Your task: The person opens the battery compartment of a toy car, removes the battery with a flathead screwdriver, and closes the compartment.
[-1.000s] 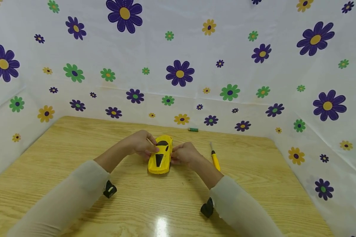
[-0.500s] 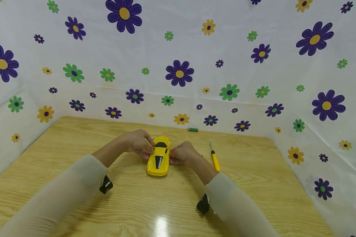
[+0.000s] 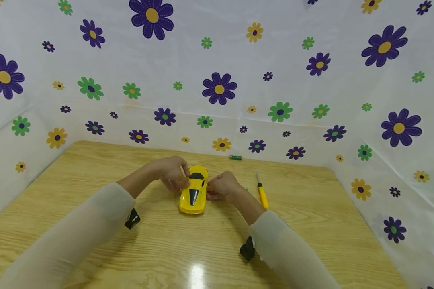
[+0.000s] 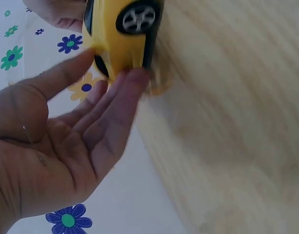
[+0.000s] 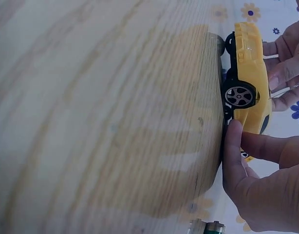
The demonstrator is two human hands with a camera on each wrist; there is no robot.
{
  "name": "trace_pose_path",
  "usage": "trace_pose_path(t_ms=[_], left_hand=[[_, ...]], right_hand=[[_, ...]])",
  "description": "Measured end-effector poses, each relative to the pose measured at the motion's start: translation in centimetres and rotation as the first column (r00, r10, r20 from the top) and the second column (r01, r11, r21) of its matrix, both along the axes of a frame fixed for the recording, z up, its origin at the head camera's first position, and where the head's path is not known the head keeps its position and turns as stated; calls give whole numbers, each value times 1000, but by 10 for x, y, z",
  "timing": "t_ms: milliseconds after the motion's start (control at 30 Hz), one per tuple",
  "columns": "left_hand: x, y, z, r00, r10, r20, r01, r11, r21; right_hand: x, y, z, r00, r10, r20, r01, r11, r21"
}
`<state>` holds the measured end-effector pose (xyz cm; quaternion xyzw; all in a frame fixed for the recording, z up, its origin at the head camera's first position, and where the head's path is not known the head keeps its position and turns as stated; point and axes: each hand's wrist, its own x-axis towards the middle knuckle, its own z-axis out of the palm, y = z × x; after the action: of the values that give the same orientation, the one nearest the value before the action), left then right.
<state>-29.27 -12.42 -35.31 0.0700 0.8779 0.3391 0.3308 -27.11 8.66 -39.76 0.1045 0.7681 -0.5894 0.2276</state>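
A yellow toy car (image 3: 193, 196) with dark windows stands on the wooden table between both hands. My left hand (image 3: 172, 172) holds its left side. In the left wrist view, the left thumb touches the car body while the fingertips (image 4: 138, 77) lie along the side below a wheel. My right hand (image 3: 224, 186) grips the opposite side, thumb and fingers at the body. The right wrist view shows the car's wheels (image 5: 238, 96) close to the tabletop and the right fingers (image 5: 233, 134) just beside one wheel. The underside is hidden.
A screwdriver (image 3: 262, 195) with a yellow and black handle lies right of the right hand. Near the back edge is a green battery (image 3: 235, 157). Something small and green (image 3: 246, 189) peeks out behind the right hand. Flower-printed cloth (image 3: 181, 60) encloses the table (image 3: 159, 245).
The car has shifted slightly toward me and to the left. My left thumb came off the roof, then moved back against the car. My right hand moved slightly left with the car.
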Motion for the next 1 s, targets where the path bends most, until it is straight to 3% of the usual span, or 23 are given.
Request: trace_pose_path(t_ms=[100,200,567,1000], left_hand=[[-3,-2,3,998,-63,9,63,997,-46],[-4,-3,4,997,-75,18,76,996,-41],[2,-5,-11,998,58,-28,-54,993,107],[13,-8,-21,991,123,-42,-113,976,184]], right_hand=[[-1,-2,-1,1000,4,-4,-3,1000,3],[-2,-2,-2,1000,-2,-4,2,1000,0],[-5,-2,-3,1000,-21,16,22,999,-25],[-3,21,1,1000,30,-5,-30,997,-66]])
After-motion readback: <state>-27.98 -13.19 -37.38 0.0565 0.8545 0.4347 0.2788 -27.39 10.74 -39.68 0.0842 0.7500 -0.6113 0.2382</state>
